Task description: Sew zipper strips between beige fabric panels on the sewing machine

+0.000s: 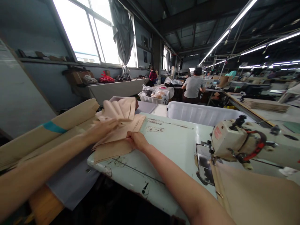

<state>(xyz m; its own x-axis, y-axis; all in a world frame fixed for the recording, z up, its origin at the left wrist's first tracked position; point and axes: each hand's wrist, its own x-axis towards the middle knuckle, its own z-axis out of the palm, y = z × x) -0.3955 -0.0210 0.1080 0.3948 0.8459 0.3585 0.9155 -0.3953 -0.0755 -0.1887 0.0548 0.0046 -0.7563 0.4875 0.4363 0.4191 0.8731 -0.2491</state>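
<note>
A stack of tan fabric pieces (117, 147) lies at the left end of the pale green sewing table (168, 137). My right hand (138, 140) is closed on the stack's right edge, thumb on top. My left hand (109, 127), slightly blurred, reaches over the stack and grips a folded bunch of tan pieces (120, 109) that curls upward in layers. Its fingertips are partly hidden by the fabric. On the right stands a sewing machine (231, 140), with a larger tan fabric panel (255, 190) lying in front of it, apart from both hands.
Long tan rolls or folded lengths (72, 117) with a teal band lie at the left. Behind the table stands a white plastic bin (201, 109). A filled white crate (153, 98) and a seated person in grey (193, 87) are farther back. A printed ruler (140, 171) runs along the table's front.
</note>
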